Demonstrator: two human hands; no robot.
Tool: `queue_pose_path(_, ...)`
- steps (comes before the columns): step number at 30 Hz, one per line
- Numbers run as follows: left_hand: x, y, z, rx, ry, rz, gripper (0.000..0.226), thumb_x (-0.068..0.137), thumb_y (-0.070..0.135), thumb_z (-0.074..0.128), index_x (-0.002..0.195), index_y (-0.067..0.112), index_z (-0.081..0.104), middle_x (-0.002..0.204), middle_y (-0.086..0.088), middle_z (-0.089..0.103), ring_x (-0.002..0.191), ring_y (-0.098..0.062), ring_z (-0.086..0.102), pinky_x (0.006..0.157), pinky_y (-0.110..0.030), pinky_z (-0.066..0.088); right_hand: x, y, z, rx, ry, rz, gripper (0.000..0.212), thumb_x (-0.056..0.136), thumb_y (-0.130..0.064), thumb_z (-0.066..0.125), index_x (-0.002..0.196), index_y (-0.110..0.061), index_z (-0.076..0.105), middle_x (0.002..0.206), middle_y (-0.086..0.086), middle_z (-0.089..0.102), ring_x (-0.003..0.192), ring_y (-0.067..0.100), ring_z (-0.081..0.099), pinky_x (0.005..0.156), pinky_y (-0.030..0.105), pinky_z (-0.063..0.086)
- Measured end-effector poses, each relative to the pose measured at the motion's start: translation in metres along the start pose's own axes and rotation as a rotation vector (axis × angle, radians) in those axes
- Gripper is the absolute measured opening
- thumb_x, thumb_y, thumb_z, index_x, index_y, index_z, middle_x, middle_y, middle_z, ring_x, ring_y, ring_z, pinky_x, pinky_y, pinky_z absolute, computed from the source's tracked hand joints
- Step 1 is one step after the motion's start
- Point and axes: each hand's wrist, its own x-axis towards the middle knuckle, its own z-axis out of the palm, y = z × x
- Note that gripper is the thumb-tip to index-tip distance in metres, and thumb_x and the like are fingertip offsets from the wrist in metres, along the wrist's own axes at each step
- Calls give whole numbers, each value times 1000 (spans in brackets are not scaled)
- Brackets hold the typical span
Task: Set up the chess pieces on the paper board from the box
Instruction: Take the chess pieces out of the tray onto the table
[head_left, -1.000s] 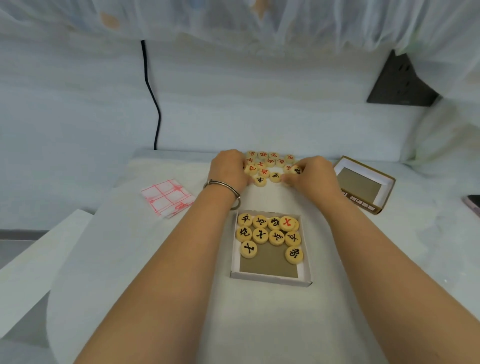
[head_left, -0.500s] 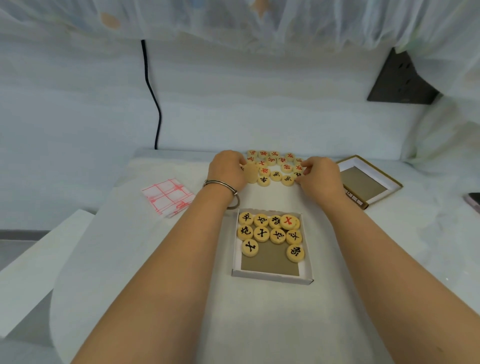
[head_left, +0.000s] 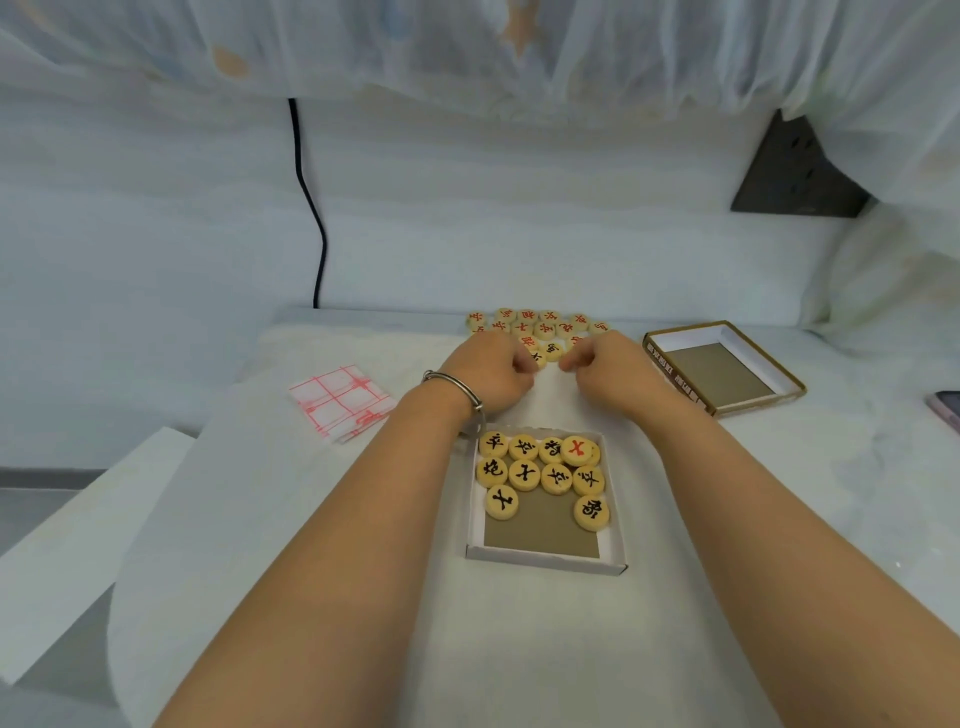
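Note:
A cluster of round wooden chess pieces (head_left: 545, 328), mostly red-lettered, lies at the far side of the white table. My left hand (head_left: 488, 374), a metal bangle on its wrist, has curled fingers pinching a piece at the cluster's near edge. My right hand (head_left: 613, 379) sits just right of it, fingers curled under; what they hold is hidden. Behind my wrists the open white box (head_left: 545, 564) holds several black-lettered pieces (head_left: 523, 475) and one red-lettered piece (head_left: 575, 448) stacked on another. The paper board (head_left: 340, 402), red-gridded, lies folded at the left.
The brown-edged box lid (head_left: 675, 374) lies upturned at the right. A phone (head_left: 948, 410) pokes in at the right edge. A black cable (head_left: 311, 208) hangs down the wall behind the table, and a dark panel (head_left: 795, 176) sits at upper right.
Both hands drew back from the flanks of the cluster to its near edge and came closer together. The piece my left hand held up on edge is no longer raised.

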Motion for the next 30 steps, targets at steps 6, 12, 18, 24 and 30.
queue_pose_path(6,-12,4,-9,87,-29,-30,33,94,13,47,124,14,61,136,-3,54,124,-18,50,103,-26,38,-13,-7,-5,-113,8,-32,43,88,2,42,125,-12,57,132,10,54,120,24,51,92,28,42)
queue_pose_path(12,-53,15,-15,40,29,-40,32,91,13,51,122,18,61,133,-3,53,120,-20,51,100,-29,39,-50,-20,-14,-117,70,-11,35,88,-3,43,116,-9,63,122,9,61,112,26,56,89,34,47)
queue_pose_path(18,-107,14,-5,137,14,-43,23,87,18,60,109,19,68,122,-6,53,116,-23,48,96,-31,43,-96,-16,-8,-211,65,-3,26,84,-1,48,101,-3,67,108,11,64,97,27,61,77,33,50)
queue_pose_path(24,-135,18,3,127,-24,-92,27,77,29,73,102,21,68,120,-3,48,112,-20,49,90,-26,41,-116,-8,5,-251,60,-82,31,89,-13,53,117,-11,64,113,9,61,109,24,51,79,29,43)
queue_pose_path(30,-126,21,3,319,18,-124,35,73,40,74,100,21,64,109,-4,56,110,-24,46,86,-33,45,-107,-14,10,-331,89,-171,25,87,-22,60,110,-13,62,109,6,60,107,22,48,81,30,41)
